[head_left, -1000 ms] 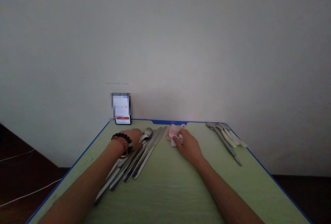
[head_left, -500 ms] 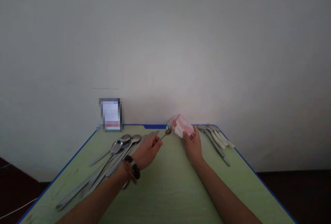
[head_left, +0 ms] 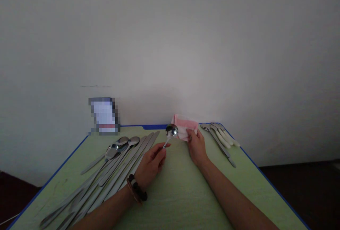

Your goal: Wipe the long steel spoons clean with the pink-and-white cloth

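Pink-and-white cloth [head_left: 186, 125] in the right hand [head_left: 197, 147], one metal spoon [head_left: 172, 131] in the left hand [head_left: 151, 162]: a person with two bare arms sits or stands, I cannot tell which, at a green table [head_left: 180, 194] edged in blue. The left grip is closed on the spoon's handle, its bowl tilted up over the middle of the table, near the far edge. The right grip is pinched on the near side of the single cloth, just beside the bowl; whether the two touch, I cannot make out. Two bracelets [head_left: 136, 186] circle the left wrist. To the left lie at least three loose spoons [head_left: 134, 141] and at least three knives [head_left: 143, 147], handles partly hidden by the forearm. Over on the right, at least two white-handled pieces [head_left: 222, 139] lie beside all-metal cutlery [head_left: 220, 145]. One phone [head_left: 105, 115], blurred, stands near the wall [head_left: 170, 46].
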{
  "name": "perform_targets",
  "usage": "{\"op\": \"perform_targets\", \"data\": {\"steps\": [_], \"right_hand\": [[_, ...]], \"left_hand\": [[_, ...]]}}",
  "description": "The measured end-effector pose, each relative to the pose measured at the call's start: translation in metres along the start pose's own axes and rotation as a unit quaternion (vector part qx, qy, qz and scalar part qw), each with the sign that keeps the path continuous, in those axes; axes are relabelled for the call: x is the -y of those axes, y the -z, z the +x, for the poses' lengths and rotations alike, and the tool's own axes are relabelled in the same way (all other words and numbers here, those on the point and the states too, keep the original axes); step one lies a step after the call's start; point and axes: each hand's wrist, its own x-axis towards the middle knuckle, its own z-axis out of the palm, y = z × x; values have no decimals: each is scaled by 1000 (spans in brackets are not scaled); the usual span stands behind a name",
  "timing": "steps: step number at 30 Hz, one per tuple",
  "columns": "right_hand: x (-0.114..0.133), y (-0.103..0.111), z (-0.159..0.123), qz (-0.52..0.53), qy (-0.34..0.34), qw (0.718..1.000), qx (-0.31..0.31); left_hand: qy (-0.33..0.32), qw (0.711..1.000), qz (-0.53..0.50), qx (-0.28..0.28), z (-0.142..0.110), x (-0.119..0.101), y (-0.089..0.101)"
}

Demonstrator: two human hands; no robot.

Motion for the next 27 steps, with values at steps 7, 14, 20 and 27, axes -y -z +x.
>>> {"op": "perform_targets", "data": {"steps": [7, 14, 20, 27], "right_hand": [[6, -4, -5, 40, -47, 998, -10], [19, -5, -7, 137, -114, 983, 44], [27, -5, -7, 167, -145, 964, 146], [21, -9, -14, 199, -181, 941, 204]], "left_hand": [[-28, 997, 52, 40, 3, 5, 1], [17, 989, 130, 64, 6, 2, 3], [18, 987, 152, 41, 5, 4, 3], [-41, 960, 276, -15, 2, -2, 5]]}}
